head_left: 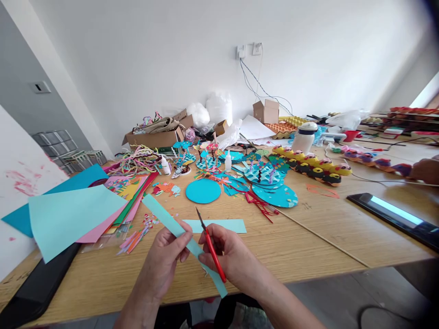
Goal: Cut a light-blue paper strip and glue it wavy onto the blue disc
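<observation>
A light aqua paper strip [159,214] runs diagonally between my hands above the table's front edge. My left hand [159,262] pinches it near the middle, thumb on top. In my right hand [236,251] is a pair of scissors [214,258] with red handles, blades closed and pointing up and away. The right thumb and fingers also touch the lower part of the strip. Behind the hands, another aqua strip [235,225] lies flat on the table. Farther back rests a round blue disc [203,191].
Coloured paper sheets [75,214] and thin paper scraps [132,240] lie left. Glue bottles [228,162], decorated blue discs [274,194] and a thin stick [322,235] spread across the wooden table [284,256]. On the right are egg-carton caterpillars [310,162], a dark device [394,217] and another person's hand [427,170].
</observation>
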Tool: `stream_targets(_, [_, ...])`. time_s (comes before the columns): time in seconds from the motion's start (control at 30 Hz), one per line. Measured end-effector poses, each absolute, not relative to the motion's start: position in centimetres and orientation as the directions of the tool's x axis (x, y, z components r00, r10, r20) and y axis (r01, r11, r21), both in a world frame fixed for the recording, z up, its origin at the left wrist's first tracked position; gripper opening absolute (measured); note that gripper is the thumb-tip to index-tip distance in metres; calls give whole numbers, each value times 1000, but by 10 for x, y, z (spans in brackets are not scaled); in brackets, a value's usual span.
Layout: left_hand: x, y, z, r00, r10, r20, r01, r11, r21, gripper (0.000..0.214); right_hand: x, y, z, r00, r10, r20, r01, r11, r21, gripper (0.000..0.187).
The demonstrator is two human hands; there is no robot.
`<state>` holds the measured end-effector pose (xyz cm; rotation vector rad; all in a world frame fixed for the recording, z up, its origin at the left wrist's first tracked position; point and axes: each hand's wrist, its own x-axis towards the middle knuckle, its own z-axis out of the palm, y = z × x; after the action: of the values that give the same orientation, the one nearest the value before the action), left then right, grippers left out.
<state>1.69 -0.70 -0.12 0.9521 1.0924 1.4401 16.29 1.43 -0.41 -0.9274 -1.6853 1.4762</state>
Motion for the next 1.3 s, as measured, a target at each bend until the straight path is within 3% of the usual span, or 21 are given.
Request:
stream_targets(0.23, [3, -2, 3, -220, 974, -50, -333, -27, 943, 21, 164, 15, -7, -505, 863, 19, 80, 69, -994, 16])
stream_targets(0.47, [2, -8, 3, -65, 998, -2, -247, -14, 969, 21, 166, 17, -3, -502, 865, 8, 66, 47, -997, 18])
stream_targets(0.73, [10, -5, 2, -186, 983, -9, -263, -41, 964, 18, 168, 16, -9, -530, 848, 6, 97, 69, -993, 16])
stream_targets(1.3, [-7, 0, 11, -325, 946, 5, -384, -137, 913, 21, 186, 16, -3, -646, 749, -144, 151, -59, -987, 21])
